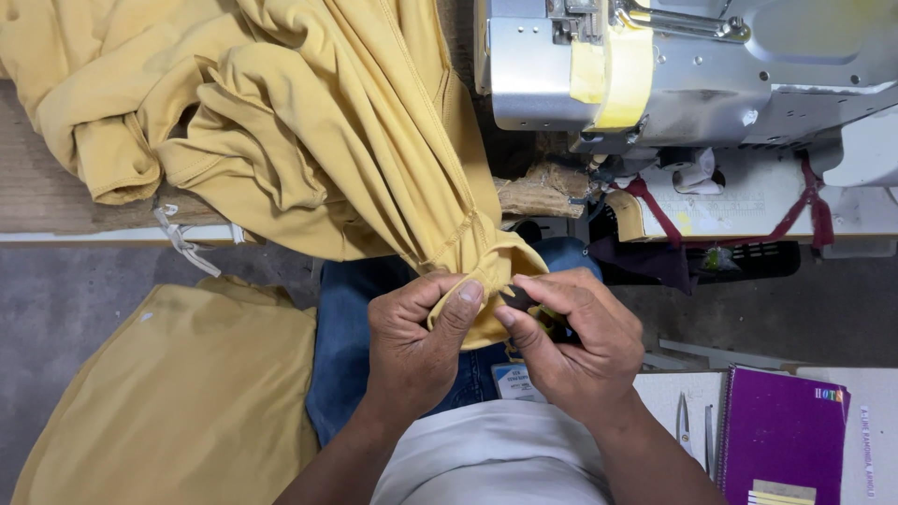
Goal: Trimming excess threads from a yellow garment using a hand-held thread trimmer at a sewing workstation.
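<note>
Lap: blue jeans (351,355) and a pale shirt hem, with a small badge hanging between them under the hands.
Left hand (412,346): closed, thumb pressed over the folded hem of the mustard garment (355,140), pinching it.
Right hand (575,341): curled, thumb and forefinger pinching a small dark piece at the same hem, just beside the left thumb; what the piece is cannot be told.
Garment's place: its gathered end sits in both hands over the lap; the rest runs up and left onto the counter (37,201), bunched in folds.
Floor, left: a second mustard piece (178,393) lies flat beside the knee.
Right, near: purple notebook (781,435) with small snips (685,425) just beside it.
Far right: grey sewing machine (692,65) with yellow tape on its front.
</note>
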